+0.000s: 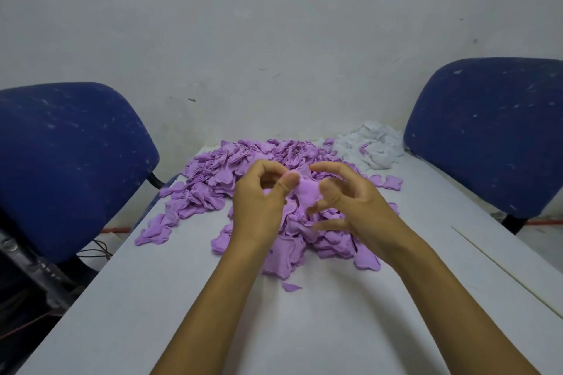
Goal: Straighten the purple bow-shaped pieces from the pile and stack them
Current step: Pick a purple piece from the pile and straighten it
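A large pile of purple bow-shaped fabric pieces (210, 179) spreads over the far half of the white table (304, 329). Above its near part, both hands hold one purple piece (306, 193) between them. My left hand (262, 207) pinches its left side with thumb and fingers. My right hand (344, 201) pinches the right side, its lower fingers spread over the pile. More purple pieces (283, 253) lie under my wrists, and part of the held piece is hidden by my fingers.
A heap of white fabric pieces (371, 146) lies at the table's far right corner. Two blue chairs stand beside the table, one at the left (70, 167) and one at the right (487, 131). A small purple scrap (291, 286) lies near my forearms.
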Motion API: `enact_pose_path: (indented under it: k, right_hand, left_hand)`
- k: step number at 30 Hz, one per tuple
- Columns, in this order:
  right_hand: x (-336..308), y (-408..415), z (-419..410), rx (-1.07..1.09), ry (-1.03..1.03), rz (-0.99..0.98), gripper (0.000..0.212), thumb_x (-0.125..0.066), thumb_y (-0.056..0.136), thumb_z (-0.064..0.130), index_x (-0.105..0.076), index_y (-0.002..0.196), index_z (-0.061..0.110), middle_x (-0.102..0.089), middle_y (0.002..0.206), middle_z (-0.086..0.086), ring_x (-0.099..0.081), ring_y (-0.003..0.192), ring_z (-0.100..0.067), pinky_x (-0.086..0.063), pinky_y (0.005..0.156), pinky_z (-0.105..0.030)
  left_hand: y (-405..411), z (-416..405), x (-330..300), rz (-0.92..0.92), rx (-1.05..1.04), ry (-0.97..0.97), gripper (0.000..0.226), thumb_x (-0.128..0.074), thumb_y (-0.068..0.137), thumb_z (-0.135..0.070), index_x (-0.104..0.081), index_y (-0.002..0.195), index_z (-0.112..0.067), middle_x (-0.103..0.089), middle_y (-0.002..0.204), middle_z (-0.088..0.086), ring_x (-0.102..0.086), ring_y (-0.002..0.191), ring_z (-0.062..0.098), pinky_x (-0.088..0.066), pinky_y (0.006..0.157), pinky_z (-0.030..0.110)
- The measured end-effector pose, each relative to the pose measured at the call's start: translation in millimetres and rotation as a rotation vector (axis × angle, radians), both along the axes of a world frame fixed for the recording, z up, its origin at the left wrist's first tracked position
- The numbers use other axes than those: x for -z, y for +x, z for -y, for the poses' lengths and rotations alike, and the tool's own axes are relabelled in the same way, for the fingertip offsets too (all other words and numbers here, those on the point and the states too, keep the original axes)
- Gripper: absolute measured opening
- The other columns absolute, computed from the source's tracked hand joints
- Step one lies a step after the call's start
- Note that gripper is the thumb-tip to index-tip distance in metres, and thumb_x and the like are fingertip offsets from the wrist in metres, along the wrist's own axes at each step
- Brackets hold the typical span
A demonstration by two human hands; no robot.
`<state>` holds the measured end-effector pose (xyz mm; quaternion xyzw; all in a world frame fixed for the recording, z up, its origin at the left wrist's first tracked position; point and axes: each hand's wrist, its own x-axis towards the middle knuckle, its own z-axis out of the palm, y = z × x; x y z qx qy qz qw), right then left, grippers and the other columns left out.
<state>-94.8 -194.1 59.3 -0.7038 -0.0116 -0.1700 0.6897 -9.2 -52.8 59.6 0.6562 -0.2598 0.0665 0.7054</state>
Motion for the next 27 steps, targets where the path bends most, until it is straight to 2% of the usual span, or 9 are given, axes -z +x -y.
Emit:
enact_pose_path:
  k: [3, 7, 11, 14, 17, 19, 21, 27]
  right_hand:
    - [0, 3, -7, 0.111, -0.103, 0.080, 0.026, -0.076, 0.085, 0.023, -0.070, 0.110, 0.023, -0.072, 0.090, -0.010, -0.073, 0.082, -0.023, -0.060, 0.065, -0.032]
    - [1, 5, -8, 0.215, -0.154, 0.153, 0.019, -0.079, 0.081, 0.022, -0.075, 0.097, 0.013, -0.074, 0.082, -0.004, -0.072, 0.075, -0.019, -0.058, 0.063, -0.026]
    - [0, 5, -4, 0.238, -0.305, 0.170, 0.026, -0.082, 0.073, 0.031, -0.072, 0.093, 0.016, -0.072, 0.081, -0.001, -0.071, 0.071, -0.017, -0.059, 0.064, -0.027]
    - [0, 3, -3, 0.280, -0.400, 0.161, 0.035, -0.079, 0.067, 0.044, -0.069, 0.089, 0.020, -0.071, 0.081, 0.005, -0.071, 0.072, -0.014, -0.060, 0.067, -0.031]
    - [0, 3, -4, 0.318, -0.438, 0.173, 0.038, -0.076, 0.064, 0.052, -0.067, 0.085, 0.023, -0.070, 0.079, 0.008, -0.069, 0.071, -0.012, -0.060, 0.066, -0.033]
    - [0, 5, -5, 0.357, -0.441, 0.175, 0.030, -0.080, 0.068, 0.045, -0.067, 0.083, 0.024, -0.070, 0.079, 0.009, -0.069, 0.072, -0.012, -0.060, 0.066, -0.036]
    - [-1, 6, -6, 0.406, -0.465, 0.175, 0.020, -0.084, 0.073, 0.029, -0.066, 0.082, 0.025, -0.070, 0.078, 0.013, -0.068, 0.074, -0.009, -0.058, 0.068, -0.037]
    - [-3, 2, -6, 0.406, -0.530, 0.224, 0.020, -0.084, 0.073, 0.017, -0.066, 0.082, 0.023, -0.068, 0.076, 0.018, -0.066, 0.074, -0.005, -0.053, 0.063, -0.023]
  left_hand:
    - [-6, 1, -1, -0.088, 0.114, -0.053, 0.009, -0.073, 0.083, -0.013, -0.065, 0.084, -0.012, -0.071, 0.081, 0.006, -0.066, 0.075, 0.013, -0.055, 0.067, 0.024]
    - [-10, -1, -3, -0.111, 0.204, -0.009, 0.015, -0.074, 0.082, -0.012, -0.061, 0.088, -0.007, -0.071, 0.095, 0.017, -0.068, 0.090, 0.032, -0.058, 0.079, 0.041]
    - [-7, -7, -3, -0.065, 0.251, 0.126, 0.023, -0.078, 0.078, -0.022, -0.070, 0.099, -0.019, -0.073, 0.093, -0.001, -0.070, 0.090, 0.019, -0.059, 0.074, 0.030]
    - [-7, -11, -4, -0.019, 0.332, 0.179, 0.023, -0.078, 0.069, -0.038, -0.076, 0.088, -0.024, -0.074, 0.087, -0.004, -0.070, 0.081, 0.011, -0.055, 0.071, 0.020]
    - [-5, -11, -3, -0.006, 0.309, 0.193, 0.018, -0.078, 0.073, -0.031, -0.076, 0.086, -0.018, -0.072, 0.080, -0.004, -0.065, 0.071, 0.005, -0.050, 0.065, 0.014]
    - [-4, -10, -3, -0.028, 0.317, 0.211, 0.009, -0.076, 0.079, -0.023, -0.075, 0.083, -0.016, -0.069, 0.074, -0.005, -0.061, 0.067, 0.004, -0.048, 0.063, 0.014]
    - [-4, -10, -4, -0.076, 0.337, 0.222, 0.004, -0.071, 0.086, -0.017, -0.073, 0.083, -0.015, -0.065, 0.071, -0.005, -0.058, 0.068, 0.006, -0.048, 0.063, 0.015]
    - [-2, -14, -4, -0.125, 0.416, 0.301, 0.011, -0.066, 0.091, -0.021, -0.073, 0.091, -0.011, -0.058, 0.072, -0.004, -0.052, 0.070, 0.009, -0.047, 0.066, 0.023]
